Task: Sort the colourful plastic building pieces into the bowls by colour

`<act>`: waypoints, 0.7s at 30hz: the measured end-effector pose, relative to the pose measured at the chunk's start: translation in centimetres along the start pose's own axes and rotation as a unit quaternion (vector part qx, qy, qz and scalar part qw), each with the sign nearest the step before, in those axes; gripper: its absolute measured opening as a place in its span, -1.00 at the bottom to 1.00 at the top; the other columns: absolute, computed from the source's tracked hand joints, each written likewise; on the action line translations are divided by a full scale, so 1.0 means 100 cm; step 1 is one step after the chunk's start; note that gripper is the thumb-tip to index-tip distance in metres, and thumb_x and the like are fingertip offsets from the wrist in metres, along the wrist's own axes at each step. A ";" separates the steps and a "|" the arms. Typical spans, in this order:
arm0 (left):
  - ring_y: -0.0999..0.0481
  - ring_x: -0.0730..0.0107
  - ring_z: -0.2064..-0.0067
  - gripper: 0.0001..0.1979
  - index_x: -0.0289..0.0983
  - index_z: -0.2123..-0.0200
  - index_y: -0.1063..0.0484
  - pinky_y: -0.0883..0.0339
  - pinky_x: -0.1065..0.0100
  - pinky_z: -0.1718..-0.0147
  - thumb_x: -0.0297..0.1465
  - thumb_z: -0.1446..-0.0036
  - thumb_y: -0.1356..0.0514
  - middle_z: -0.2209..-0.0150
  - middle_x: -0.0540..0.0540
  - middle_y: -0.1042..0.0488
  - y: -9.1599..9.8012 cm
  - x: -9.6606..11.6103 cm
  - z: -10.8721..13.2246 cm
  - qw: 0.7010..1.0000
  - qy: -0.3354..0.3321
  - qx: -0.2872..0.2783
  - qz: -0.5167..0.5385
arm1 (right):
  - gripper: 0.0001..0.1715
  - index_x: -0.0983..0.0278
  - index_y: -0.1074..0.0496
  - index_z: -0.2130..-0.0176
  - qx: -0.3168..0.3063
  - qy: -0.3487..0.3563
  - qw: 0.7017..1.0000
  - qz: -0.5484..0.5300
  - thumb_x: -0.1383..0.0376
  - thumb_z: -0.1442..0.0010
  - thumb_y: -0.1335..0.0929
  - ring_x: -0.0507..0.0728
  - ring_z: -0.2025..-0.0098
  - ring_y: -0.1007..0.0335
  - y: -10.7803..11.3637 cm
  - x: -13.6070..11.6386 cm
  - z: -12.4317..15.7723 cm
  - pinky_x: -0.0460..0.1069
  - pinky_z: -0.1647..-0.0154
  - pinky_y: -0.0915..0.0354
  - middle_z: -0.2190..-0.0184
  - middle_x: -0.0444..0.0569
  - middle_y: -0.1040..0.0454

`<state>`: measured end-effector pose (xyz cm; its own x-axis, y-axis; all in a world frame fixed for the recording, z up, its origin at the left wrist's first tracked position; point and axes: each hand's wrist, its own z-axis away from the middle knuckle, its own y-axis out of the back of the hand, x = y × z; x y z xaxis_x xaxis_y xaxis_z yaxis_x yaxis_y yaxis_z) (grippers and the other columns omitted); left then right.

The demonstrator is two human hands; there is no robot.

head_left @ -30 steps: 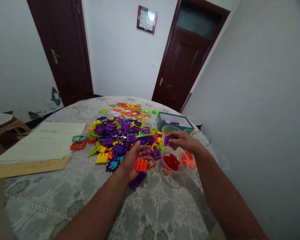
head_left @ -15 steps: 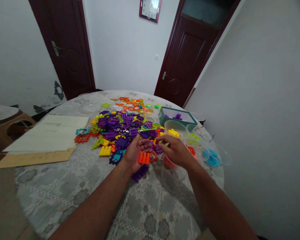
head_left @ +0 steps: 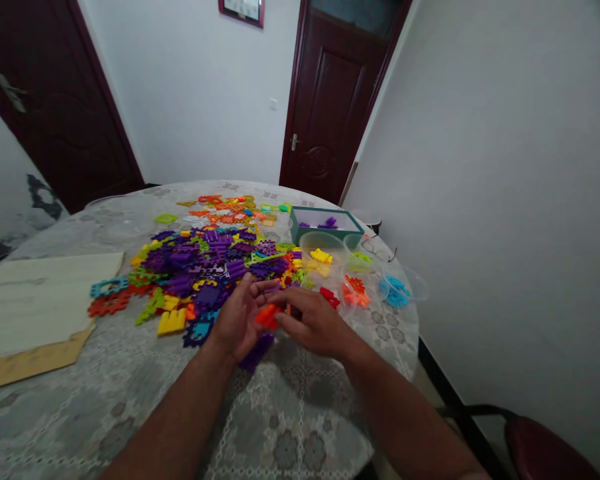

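Note:
My left hand (head_left: 237, 317) lies palm up at the near edge of a pile of coloured plastic building pieces (head_left: 205, 263), cupping orange pieces (head_left: 269, 315). My right hand (head_left: 313, 323) reaches across to that palm, its fingers pinching the orange pieces. A purple piece (head_left: 257, 350) lies on the cloth just below my left hand. Right of my hands stand clear bowls: one with yellow pieces (head_left: 321, 257), one with green (head_left: 361, 259), one with orange (head_left: 356, 291), one with blue (head_left: 397, 288). A few red pieces (head_left: 329, 296) show behind my right hand.
A round table with a grey patterned cloth (head_left: 290, 413) carries everything. A teal box (head_left: 324, 224) with purple pieces stands at the back right. Paper sheets on cardboard (head_left: 35, 300) lie at the left. A chair seat (head_left: 545, 453) shows at the lower right; two dark doors stand behind.
My right hand has come back from the bowls, without the purple piece it held, to my left palm and now pinches the orange pieces. The view has swung to the right.

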<state>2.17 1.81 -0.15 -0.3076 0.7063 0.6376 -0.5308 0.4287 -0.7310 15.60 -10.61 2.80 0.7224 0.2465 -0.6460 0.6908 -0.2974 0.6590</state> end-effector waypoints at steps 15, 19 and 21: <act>-0.60 0.29 0.35 -0.61 -0.34 0.20 -0.53 -0.60 0.23 0.32 -0.11 -0.37 -0.14 0.33 -0.17 -0.58 -0.001 0.005 0.002 0.982 -0.156 0.098 -0.051 | -0.71 0.30 -0.57 0.08 0.401 -0.035 0.859 0.316 0.39 -0.30 -0.29 0.30 0.01 -0.43 0.059 0.091 0.019 0.25 -0.13 -0.34 0.16 0.15 -0.55; -0.62 0.25 0.29 -0.67 -0.32 0.18 -0.54 -0.56 0.26 0.28 -0.14 -0.26 -0.27 0.30 -0.14 -0.59 -0.001 0.006 0.006 0.950 -0.251 0.133 -0.130 | -0.72 0.21 -0.57 0.09 0.356 0.091 0.894 0.256 0.43 -0.29 -0.32 0.27 0.06 -0.44 0.032 0.057 0.016 0.22 -0.08 -0.38 0.21 0.08 -0.53; -0.61 0.25 0.27 -0.71 -0.29 0.20 -0.55 -0.53 0.27 0.26 -0.16 -0.23 -0.30 0.29 -0.13 -0.60 -0.003 0.007 0.011 0.921 -0.297 0.157 -0.197 | -0.69 0.17 -0.57 0.06 0.307 0.145 0.912 0.228 0.44 -0.26 -0.35 0.26 0.06 -0.44 0.019 0.042 0.018 0.22 -0.08 -0.40 0.19 0.06 -0.52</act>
<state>1.24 1.55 0.84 -0.3712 0.0578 0.9267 -0.8672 0.3351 -0.3683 19.90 -11.84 0.65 0.9698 0.1745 -0.1702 0.2329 -0.8693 0.4359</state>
